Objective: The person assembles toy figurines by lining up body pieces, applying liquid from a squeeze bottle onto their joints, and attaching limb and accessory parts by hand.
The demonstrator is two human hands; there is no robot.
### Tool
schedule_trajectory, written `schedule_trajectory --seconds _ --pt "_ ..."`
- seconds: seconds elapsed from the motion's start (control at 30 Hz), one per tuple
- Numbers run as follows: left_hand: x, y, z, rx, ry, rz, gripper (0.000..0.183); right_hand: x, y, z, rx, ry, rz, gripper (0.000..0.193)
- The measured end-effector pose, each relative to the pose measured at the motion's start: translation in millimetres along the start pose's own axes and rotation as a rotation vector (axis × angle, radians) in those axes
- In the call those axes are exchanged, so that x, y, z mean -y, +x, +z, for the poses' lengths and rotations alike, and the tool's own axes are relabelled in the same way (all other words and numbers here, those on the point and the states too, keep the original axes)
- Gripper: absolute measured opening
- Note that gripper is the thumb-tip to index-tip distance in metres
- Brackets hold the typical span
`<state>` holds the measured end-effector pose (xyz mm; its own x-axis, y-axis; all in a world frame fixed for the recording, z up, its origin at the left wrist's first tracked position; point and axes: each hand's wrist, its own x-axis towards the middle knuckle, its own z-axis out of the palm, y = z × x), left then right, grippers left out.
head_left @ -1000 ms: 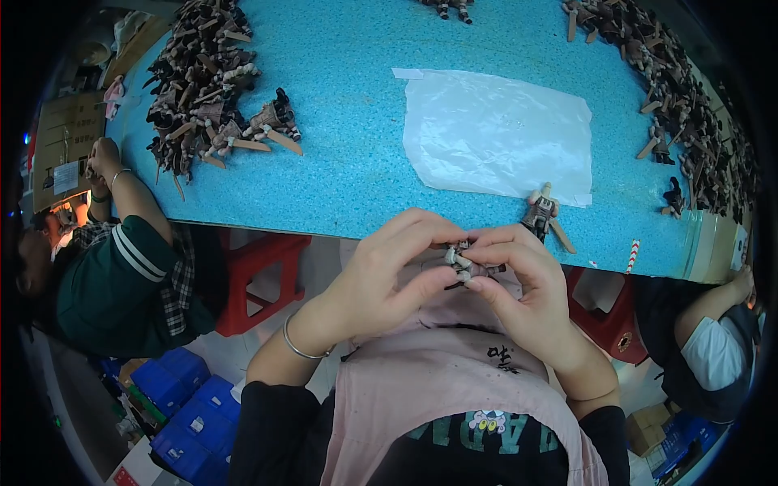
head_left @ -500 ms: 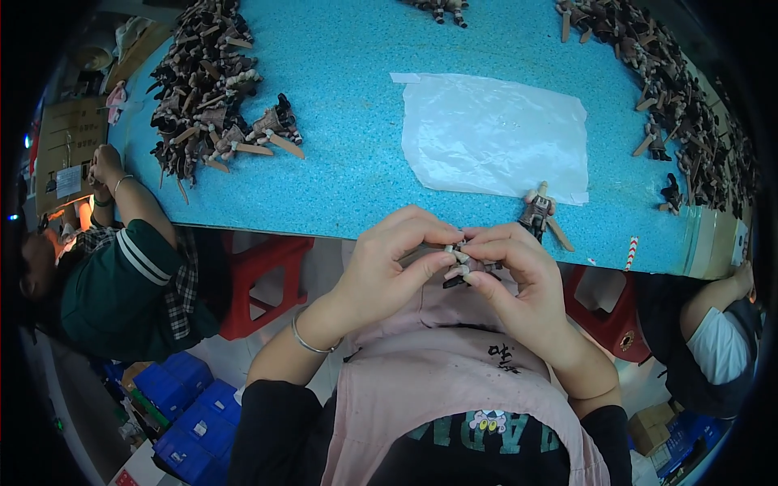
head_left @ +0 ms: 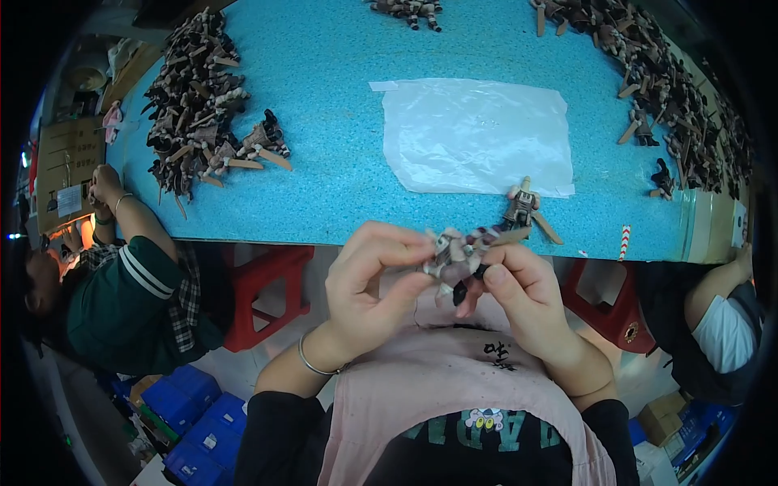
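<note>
A small toy figurine (head_left: 455, 257), greyish white and brown with striped and black parts, is held between my two hands just in front of the table's near edge. My left hand (head_left: 374, 279) pinches its left side between thumb and fingers. On the other side, my right hand (head_left: 528, 296) has thumb and fingers closed at a dark part of it. Motion blur hides the figurine's finer details. Beyond my right fingers, another figurine (head_left: 520, 206) with a flat tan piece lies at the lower right corner of a white plastic sheet (head_left: 478, 134).
Heaped figurines (head_left: 198, 97) cover the blue table's (head_left: 320, 146) left side, with another heap (head_left: 689, 113) at right. Several more lie at the far edge. People sit at both sides, one in a green sleeve (head_left: 121, 283). Red stools (head_left: 263, 296) and blue bins (head_left: 203, 429) stand below.
My hands have moved slightly apart, and the figurine has turned so that more of its body and striped parts show. The table has shifted a little left in the picture.
</note>
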<state>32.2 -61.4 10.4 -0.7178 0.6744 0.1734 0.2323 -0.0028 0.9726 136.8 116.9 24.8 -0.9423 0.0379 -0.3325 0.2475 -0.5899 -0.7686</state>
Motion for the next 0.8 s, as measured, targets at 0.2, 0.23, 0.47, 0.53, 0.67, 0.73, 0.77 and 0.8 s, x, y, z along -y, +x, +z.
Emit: schedule_trajectory --seconds 0.2,0.23,0.47,0.53,0.67,0.73,0.77,0.8 --pt "5.3 12.1 5.1 0.130 -0.480 -0.298 0.016 -0.5 2.7 -9.8 0.092 -0.346 -0.055 0.023" --pt "2.8 13.4 5.0 0.127 -0.479 -0.299 0.016 1.2 3.6 -8.1 0.116 -0.368 -0.068 0.023" --pt "0.5 16.6 3.6 0.286 -0.746 -0.553 0.019 4.3 7.1 -8.0 0.130 -0.379 -0.045 0.026" --pt "0.6 15.1 5.8 0.275 -0.741 -0.531 0.019 3.1 6.7 -13.0 0.126 -0.388 -0.014 0.021" --pt "-3.1 11.6 13.9 0.086 -0.595 -0.386 0.028 0.9 9.7 -4.7 0.088 -0.451 -0.168 0.017" --pt "-5.7 9.2 14.4 -0.012 -0.550 -0.310 0.032 -2.7 9.4 -6.9 0.098 -0.468 -0.212 0.025" --pt "-8.2 8.5 12.9 0.015 -0.510 -0.355 0.037 -4.1 9.3 -7.9 0.109 -0.483 -0.256 0.035" --pt "-10.0 8.3 11.1 0.043 -0.470 -0.400 0.042 -4.4 7.8 -7.4 0.109 -0.483 -0.255 0.035"
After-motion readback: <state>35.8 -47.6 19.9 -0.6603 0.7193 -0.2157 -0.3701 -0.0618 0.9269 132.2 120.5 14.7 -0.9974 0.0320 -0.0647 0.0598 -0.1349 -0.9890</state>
